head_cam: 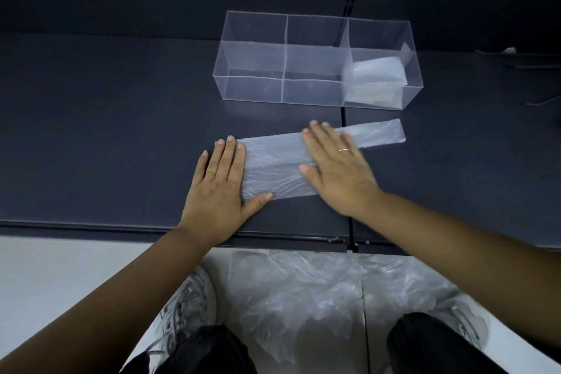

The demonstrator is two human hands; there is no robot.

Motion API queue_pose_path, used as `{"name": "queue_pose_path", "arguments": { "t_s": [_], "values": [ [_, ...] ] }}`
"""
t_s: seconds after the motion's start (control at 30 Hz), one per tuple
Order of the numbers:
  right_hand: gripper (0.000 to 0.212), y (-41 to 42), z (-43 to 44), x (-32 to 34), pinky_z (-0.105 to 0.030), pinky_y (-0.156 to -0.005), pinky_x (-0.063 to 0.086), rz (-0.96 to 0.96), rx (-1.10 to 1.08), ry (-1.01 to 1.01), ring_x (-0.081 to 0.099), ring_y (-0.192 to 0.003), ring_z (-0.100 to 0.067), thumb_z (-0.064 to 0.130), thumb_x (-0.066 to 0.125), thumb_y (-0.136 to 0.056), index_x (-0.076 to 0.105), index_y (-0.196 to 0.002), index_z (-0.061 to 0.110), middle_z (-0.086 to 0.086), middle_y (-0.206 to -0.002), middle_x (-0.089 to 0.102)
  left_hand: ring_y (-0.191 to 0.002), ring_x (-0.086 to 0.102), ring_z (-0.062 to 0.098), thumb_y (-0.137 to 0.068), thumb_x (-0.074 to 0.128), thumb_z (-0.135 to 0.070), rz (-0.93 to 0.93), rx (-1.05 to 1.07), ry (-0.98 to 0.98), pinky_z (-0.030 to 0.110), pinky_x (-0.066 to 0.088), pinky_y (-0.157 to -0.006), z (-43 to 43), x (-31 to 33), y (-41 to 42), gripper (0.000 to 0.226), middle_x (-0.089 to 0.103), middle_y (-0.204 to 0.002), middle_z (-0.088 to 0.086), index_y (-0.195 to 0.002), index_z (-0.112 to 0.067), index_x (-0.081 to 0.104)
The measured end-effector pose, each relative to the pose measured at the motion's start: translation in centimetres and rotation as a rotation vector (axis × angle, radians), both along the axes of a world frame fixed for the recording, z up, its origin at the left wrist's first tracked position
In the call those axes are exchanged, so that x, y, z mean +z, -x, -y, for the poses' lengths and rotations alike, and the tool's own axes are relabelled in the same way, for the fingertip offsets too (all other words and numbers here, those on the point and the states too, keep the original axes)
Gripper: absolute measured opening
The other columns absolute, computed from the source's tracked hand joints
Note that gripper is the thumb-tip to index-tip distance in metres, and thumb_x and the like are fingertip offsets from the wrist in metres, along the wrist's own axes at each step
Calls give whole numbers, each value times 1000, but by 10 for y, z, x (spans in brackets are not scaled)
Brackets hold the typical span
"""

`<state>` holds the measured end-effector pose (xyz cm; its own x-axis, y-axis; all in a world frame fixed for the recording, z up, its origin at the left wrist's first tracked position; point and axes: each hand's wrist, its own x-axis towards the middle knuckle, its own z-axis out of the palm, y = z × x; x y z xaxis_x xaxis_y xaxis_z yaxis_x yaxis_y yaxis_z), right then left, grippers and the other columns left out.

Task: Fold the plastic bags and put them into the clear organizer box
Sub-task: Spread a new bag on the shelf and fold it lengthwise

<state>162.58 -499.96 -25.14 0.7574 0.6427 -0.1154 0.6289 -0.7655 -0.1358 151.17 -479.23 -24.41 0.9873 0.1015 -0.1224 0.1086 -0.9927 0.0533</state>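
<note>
- Head view: your bag [273,167] is see-through and whitish. It's folded into a long flat strip that's a bit wrinkly, with a narrower tail poking out at the right end.
- The box [249,88] is clear with thin dividers. There's a folded bag stack [376,76] in its right-end section, and the other sections show only the dark surface through them.
- Everything sits on a dark matte shelf [106,130] with a dark wall panel behind it. Below that is pale floor [60,276], where a loose pile of bags [318,291] lies between your grey shoes [188,304].
- The strip lies just in front of the box without touching it, angled up to the right.
- Your left hand [218,188] is flat with straight fingers, pressing on the strip's left end, thumb on the near edge.
- Your right hand [337,167] is flat too, fingers spread over the middle of the strip. The tail sticks out past it.
</note>
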Motion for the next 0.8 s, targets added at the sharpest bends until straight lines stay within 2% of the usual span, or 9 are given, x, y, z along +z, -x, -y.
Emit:
{"name": "queue_pose_path", "arguments": {
  "t_s": [0.13,0.23,0.3,0.4,0.5,0.57,0.67,0.73,0.8],
  "values": [
    [67,-25,56,0,-35,-118,-8,6,-172,25,-6,-148,-16,51,13,-97,2,-153,17,-1,-161,-4,-149,-1,23,-78,1,-81,21,12,21,38,-5,-120,-1,-1,0,105,2,-161,11,-153,-7,5],
    [64,-33,79,5,-38,-118,-5,32,-308,19,-1,-148,-20,44,25,-100,8,-153,14,-5,-162,1,-149,-5,21,-78,4,-84,21,22,50,37,-8,-119,-2,1,0,107,-2,-161,9,-153,-9,2],
    [61,-28,84,15,-43,-117,6,80,-301,-105,15,-145,-27,37,41,-99,23,-150,9,-11,-158,17,-149,-5,21,-78,13,-83,44,17,87,38,-9,-119,-2,6,-1,105,0,-162,8,-153,-10,5],
    [41,-8,81,34,-40,-100,34,2,-86,-357,46,-117,-26,34,66,-86,58,-121,13,-7,-124,51,-148,5,21,-89,31,-70,152,-112,152,40,-1,-120,7,17,-1,87,15,-160,8,-151,-10,23],
    [25,10,75,35,-37,-85,40,-108,51,-345,52,-96,-20,25,81,-74,69,-94,18,1,-100,54,-146,15,18,-91,46,-56,166,-266,308,32,2,-120,27,21,-3,74,27,-156,7,-146,-8,35],
    [15,12,72,34,-37,-81,41,-111,21,-345,53,-91,-22,19,81,-74,71,-86,16,-1,-94,56,-147,11,17,-92,53,-51,122,-320,331,28,-2,-119,40,20,-4,75,22,-158,7,-148,-7,30],
    [4,10,64,36,-35,-79,38,-86,4,-326,54,-90,-24,14,73,-83,70,-81,11,-4,-90,58,-148,-4,12,-91,44,-59,61,-305,298,24,-10,-118,49,10,-4,85,4,-161,2,-153,-12,10],
    [6,8,61,37,-33,-83,37,-124,10,-283,52,-92,-23,13,66,-88,67,-82,12,-3,-92,57,-148,-4,12,-89,40,-63,63,-263,290,24,-10,-117,51,6,-3,87,2,-161,0,-153,-13,8],
    [10,7,61,43,-32,-87,38,-218,-17,-317,50,-91,-16,13,62,-90,62,-81,16,2,-92,55,-148,4,14,-90,41,-61,88,-231,290,25,-6,-118,54,5,-5,84,9,-161,2,-152,-12,14]
  ]
}}
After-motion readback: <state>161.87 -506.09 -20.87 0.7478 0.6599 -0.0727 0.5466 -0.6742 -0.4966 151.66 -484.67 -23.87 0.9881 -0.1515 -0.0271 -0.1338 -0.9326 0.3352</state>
